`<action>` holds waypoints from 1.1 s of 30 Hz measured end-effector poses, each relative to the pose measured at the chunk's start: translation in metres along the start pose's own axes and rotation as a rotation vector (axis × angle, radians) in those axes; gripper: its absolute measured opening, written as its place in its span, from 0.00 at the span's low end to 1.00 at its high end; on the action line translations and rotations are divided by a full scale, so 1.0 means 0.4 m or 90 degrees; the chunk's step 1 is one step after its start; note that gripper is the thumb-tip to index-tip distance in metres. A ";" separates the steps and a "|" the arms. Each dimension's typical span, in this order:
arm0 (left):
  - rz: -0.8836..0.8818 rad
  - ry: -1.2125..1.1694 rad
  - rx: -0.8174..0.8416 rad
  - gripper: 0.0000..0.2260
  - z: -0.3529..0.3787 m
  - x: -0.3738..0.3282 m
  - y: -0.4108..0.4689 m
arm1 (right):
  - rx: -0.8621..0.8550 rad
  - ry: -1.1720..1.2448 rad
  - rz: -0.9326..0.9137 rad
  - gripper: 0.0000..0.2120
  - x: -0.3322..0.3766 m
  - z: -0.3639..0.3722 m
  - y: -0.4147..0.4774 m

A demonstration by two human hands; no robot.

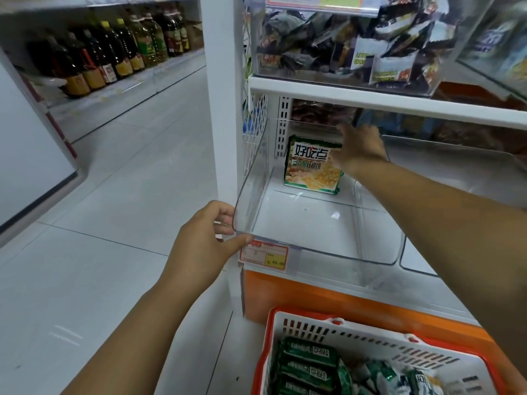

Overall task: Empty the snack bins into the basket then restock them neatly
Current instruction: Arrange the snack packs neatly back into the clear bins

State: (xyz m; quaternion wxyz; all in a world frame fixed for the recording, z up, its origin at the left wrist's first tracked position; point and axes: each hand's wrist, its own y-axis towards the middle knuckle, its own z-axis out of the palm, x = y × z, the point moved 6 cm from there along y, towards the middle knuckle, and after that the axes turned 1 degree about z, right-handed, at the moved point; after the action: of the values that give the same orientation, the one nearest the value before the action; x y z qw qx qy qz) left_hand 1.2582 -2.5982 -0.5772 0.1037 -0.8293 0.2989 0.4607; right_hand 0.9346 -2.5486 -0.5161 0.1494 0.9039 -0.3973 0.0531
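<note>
Steadying the clear bin (308,223) — my left hand (205,240) pinches its front-left corner. Right hand (359,149) reaches the upright snack pack (310,175) at the bin's back; fingers hidden, grip unclear. I'd seat it square against the rear wall.

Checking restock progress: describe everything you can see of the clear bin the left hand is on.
The clear bin is a transparent, hard-looking plastic tray with rounded corners and a low front, set beneath a white shelf. A red-and-yellow price tag hangs at its front left. The left hand grips its front-left corner. Inside, one green snack pack stands upright at the back, the right hand at its upper right corner; the remaining floor is bare.
</note>
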 end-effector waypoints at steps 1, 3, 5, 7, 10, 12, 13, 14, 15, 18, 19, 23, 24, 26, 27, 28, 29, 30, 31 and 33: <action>0.000 -0.001 0.000 0.15 0.001 0.003 0.000 | -0.009 0.026 -0.013 0.27 0.011 -0.019 -0.018; -0.004 0.000 -0.008 0.14 0.005 0.009 -0.005 | -0.047 0.115 -0.065 0.25 0.029 -0.063 -0.088; -0.011 -0.001 -0.027 0.13 0.011 0.018 -0.015 | -0.110 0.233 -0.129 0.21 0.034 -0.109 -0.212; -0.040 -0.014 -0.041 0.16 0.025 0.038 -0.038 | -0.155 0.364 -0.173 0.15 0.018 -0.136 -0.370; -0.105 0.031 0.024 0.25 0.075 0.080 -0.102 | -0.180 0.483 -0.132 0.11 -0.056 -0.095 -0.581; -0.122 0.088 0.110 0.27 0.120 0.109 -0.167 | -0.122 0.532 -0.044 0.12 -0.117 -0.004 -0.689; -0.118 0.104 0.157 0.25 0.144 0.122 -0.205 | -0.060 0.543 0.003 0.12 -0.144 0.062 -0.738; -0.108 0.109 0.202 0.21 0.169 0.136 -0.245 | 0.028 0.537 0.042 0.13 -0.162 0.129 -0.781; -0.104 0.111 0.249 0.18 0.194 0.149 -0.287 | 0.131 0.503 0.066 0.13 -0.175 0.203 -0.825; -0.110 0.142 0.353 0.25 0.270 0.201 -0.402 | 0.448 0.360 0.056 0.20 -0.198 0.398 -0.960; -0.102 0.166 0.374 0.27 0.293 0.214 -0.434 | 0.527 0.324 0.050 0.24 -0.209 0.450 -1.003; -0.061 0.246 0.344 0.33 0.335 0.262 -0.510 | 0.660 0.203 0.026 0.35 -0.260 0.570 -1.134; -0.068 0.239 0.324 0.32 0.333 0.268 -0.520 | 0.656 0.190 0.016 0.38 -0.265 0.581 -1.153; -0.090 0.207 0.289 0.32 0.326 0.273 -0.536 | 0.639 0.193 0.017 0.47 -0.271 0.600 -1.178; -0.107 0.188 0.279 0.32 0.323 0.277 -0.544 | 0.642 0.196 0.037 0.51 -0.273 0.606 -1.186; -0.132 0.171 0.280 0.32 0.321 0.282 -0.552 | 0.651 0.200 0.067 0.54 -0.275 0.612 -1.191; -0.153 0.153 0.288 0.32 0.320 0.287 -0.558 | 0.659 0.199 0.089 0.55 -0.277 0.618 -1.197; -0.170 0.136 0.302 0.31 0.320 0.291 -0.564 | 0.662 0.178 0.087 0.55 -0.279 0.623 -1.202; -0.184 0.121 0.318 0.31 0.321 0.295 -0.568 | 0.658 0.142 0.063 0.54 -0.279 0.626 -1.204; -0.201 0.102 0.334 0.31 0.321 0.296 -0.572 | 0.645 0.103 0.011 0.50 -0.278 0.633 -1.211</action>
State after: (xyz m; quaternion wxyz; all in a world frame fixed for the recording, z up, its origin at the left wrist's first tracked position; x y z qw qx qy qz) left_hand 1.3506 -2.4053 -0.7699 0.3608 -0.8439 0.2823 0.2793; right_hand 1.2089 -2.2397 -0.8908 -0.2776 0.8525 -0.3167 0.3097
